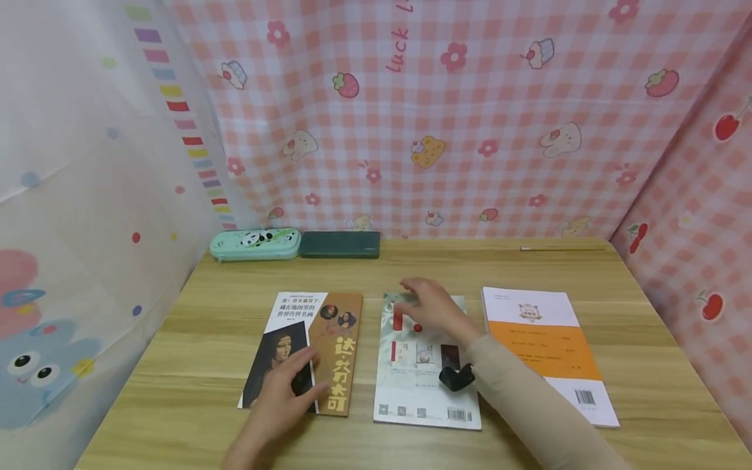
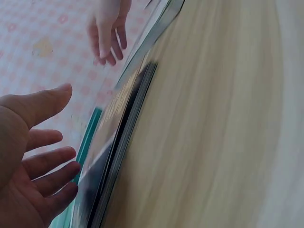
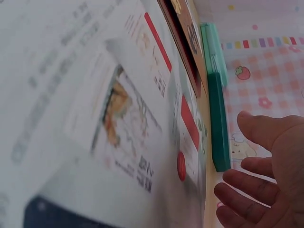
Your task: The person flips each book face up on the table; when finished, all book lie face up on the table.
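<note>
Three books lie in a row on the wooden table. My left hand (image 1: 282, 395) hovers over the left one, a brown and white book (image 1: 337, 320) with a portrait on its cover. Its fingers are spread and loosely bent, with nothing held, as the left wrist view also shows. Over the upper part of the middle book (image 1: 411, 395), a pale green and white one lying back cover up, is my right hand (image 1: 435, 307). In the right wrist view its relaxed fingers (image 3: 247, 187) hold nothing. The third, a white and orange book (image 1: 546, 346), lies beyond the right forearm, which partly covers it.
At the table's back edge, a mint panda pencil case (image 1: 255, 244) stands beside a dark green flat case (image 1: 339, 245). A pencil (image 1: 561, 248) lies at the back right. A pink checked curtain (image 1: 376, 130) hangs behind, and patterned cloths flank both sides.
</note>
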### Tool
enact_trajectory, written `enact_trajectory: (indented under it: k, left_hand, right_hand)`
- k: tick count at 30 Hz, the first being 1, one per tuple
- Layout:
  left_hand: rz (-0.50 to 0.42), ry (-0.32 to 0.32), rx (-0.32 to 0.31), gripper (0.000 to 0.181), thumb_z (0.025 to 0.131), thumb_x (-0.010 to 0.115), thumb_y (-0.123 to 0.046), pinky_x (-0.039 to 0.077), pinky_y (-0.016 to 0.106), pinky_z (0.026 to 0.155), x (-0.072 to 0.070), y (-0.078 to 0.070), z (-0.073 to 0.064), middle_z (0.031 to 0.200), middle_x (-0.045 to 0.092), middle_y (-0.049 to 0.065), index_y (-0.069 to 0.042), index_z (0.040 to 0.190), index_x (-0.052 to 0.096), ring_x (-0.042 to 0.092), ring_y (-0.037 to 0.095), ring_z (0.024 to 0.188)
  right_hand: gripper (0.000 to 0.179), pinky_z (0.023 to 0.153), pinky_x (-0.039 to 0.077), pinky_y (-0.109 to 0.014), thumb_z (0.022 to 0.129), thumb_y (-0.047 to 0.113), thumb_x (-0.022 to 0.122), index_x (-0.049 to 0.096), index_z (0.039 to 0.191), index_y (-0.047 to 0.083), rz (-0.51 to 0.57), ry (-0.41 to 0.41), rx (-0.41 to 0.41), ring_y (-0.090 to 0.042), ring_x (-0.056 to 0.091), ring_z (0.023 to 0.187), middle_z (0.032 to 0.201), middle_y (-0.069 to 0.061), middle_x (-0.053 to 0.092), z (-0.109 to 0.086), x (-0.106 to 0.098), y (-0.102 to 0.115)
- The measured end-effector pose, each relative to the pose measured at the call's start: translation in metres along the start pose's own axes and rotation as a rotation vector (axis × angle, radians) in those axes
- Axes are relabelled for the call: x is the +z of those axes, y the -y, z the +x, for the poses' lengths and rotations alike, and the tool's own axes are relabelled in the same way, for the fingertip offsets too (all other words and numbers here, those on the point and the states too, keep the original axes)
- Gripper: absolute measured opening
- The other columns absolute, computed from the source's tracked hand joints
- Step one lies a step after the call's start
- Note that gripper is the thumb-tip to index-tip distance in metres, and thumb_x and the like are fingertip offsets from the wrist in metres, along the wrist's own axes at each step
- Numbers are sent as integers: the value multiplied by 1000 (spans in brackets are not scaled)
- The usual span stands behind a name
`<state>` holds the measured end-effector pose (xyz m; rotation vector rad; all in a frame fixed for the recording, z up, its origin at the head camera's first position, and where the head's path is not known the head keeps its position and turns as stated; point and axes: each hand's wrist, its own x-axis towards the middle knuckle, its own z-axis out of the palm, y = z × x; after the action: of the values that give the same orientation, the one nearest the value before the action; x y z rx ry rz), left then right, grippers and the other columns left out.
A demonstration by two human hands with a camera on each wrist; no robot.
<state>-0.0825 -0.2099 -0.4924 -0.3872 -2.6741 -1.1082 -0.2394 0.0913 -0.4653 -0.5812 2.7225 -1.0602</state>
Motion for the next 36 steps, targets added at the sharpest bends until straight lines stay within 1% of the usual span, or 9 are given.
enact_trajectory:
  k: [4,8,11,14,17,20,24,31,36]
  left_hand:
    - [-36,27,-3,56,83,84,-16,46,54,105,11,-9,2,132,64,22,5,130,64,59,38,125]
    - [-77,69,-36,60,83,85,-16,45,52,107,21,-20,3,135,62,21,5,134,61,57,37,127]
    - [-109,115,-80,64,82,85,-20,43,52,109,27,-27,4,139,60,19,1,137,60,56,37,129]
    - [-120,153,-105,66,83,85,-25,41,52,111,33,-31,5,141,59,16,-4,140,59,54,34,131]
    - [-124,174,-90,66,84,84,-26,39,52,113,38,-33,5,143,58,14,-4,141,59,52,34,134]
    - [-147,193,-64,65,84,83,-24,36,54,114,41,-36,4,145,56,17,0,140,58,50,36,136]
    - [-161,220,-47,65,85,82,-25,35,56,114,45,-39,4,147,53,19,1,139,58,48,38,137]
    - [-175,260,-77,70,83,83,-31,32,56,116,48,-43,3,150,51,16,-1,140,57,43,38,140]
    - [-202,301,-43,71,82,85,-27,36,54,114,52,-45,5,147,53,16,3,139,57,47,36,138]
  right_hand:
    - [60,111,43,-49,97,30,71,51,146,1,-3,-11,-5,-32,54,131,145,-16,55,-5,-6,-6]
    - [59,109,44,-51,97,29,71,52,145,0,9,-21,1,-33,55,128,142,-17,57,-9,-11,-15]
    - [59,109,44,-52,96,28,72,53,144,-1,17,-35,16,-34,56,128,140,-17,59,-11,-15,-23]
    - [59,108,45,-52,95,28,73,54,142,-2,2,-51,22,-35,57,126,137,-18,61,-13,-18,-30]
    - [58,105,48,-51,95,28,73,56,140,-4,-13,-65,11,-34,60,121,130,-19,64,-14,-21,-38]
    - [55,102,50,-51,95,26,72,57,138,-6,-14,-69,-2,-35,62,117,124,-21,66,-17,-24,-43]
    - [54,103,50,-51,95,26,72,57,137,-6,0,-66,16,-35,62,118,127,-21,66,-22,-30,-49]
    - [54,104,48,-51,94,25,74,59,134,-8,-46,-89,-14,-37,62,119,127,-22,66,-26,-36,-59]
    - [54,101,51,-51,93,23,75,58,134,-9,-53,-87,-6,-37,64,115,125,-24,66,-29,-42,-66]
